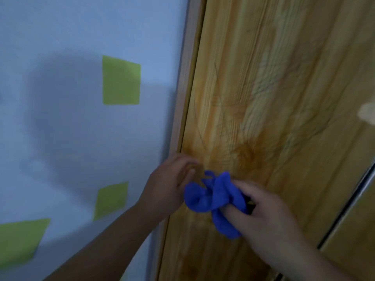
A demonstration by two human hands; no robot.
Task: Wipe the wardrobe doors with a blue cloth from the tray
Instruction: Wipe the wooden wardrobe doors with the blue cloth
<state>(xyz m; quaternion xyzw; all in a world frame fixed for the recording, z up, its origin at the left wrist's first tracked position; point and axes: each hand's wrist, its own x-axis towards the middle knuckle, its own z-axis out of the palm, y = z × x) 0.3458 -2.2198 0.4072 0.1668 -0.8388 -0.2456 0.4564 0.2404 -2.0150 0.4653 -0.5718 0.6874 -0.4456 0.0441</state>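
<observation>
Pale blue wall (71, 37) on the L side, w/ three green paper squares stuck on it: top square (121, 80), middle square (111, 200), corner square (20, 240) at the bottom L. A big soft shadow (67, 122) lies on the wall near them. A thin light wood strip (186, 78) runs btw the wall & the wardrobe door (274, 78). The door is yellow-brown wood w/ dark wavy lines & a round brown knot (246, 153) just above the hands. Far R, a dark gap (349, 207) splits it from a second door (349, 250). A pale blurry spot (367, 113) sits at the R edge; can't tell what it is.

The door's long way goes up & down. In this view it leans, bottom to the L, top to the R. The wood lines run the same way.

The blue cloth (211, 197) is low on the door, near its L edge, against the wood. It's scrunched up, not flat. The fat lump lies sideways across the door & one tail hangs down.

The R hand (267, 216) grips the cloth, fingers curled into it, & hides its R end. The L hand (168, 189) is just beside the cloth's L end, at the door's L edge. Its fingers are mostly straight & hold nothing. It's blurry, so can't tell if the tips touch the wood.
</observation>
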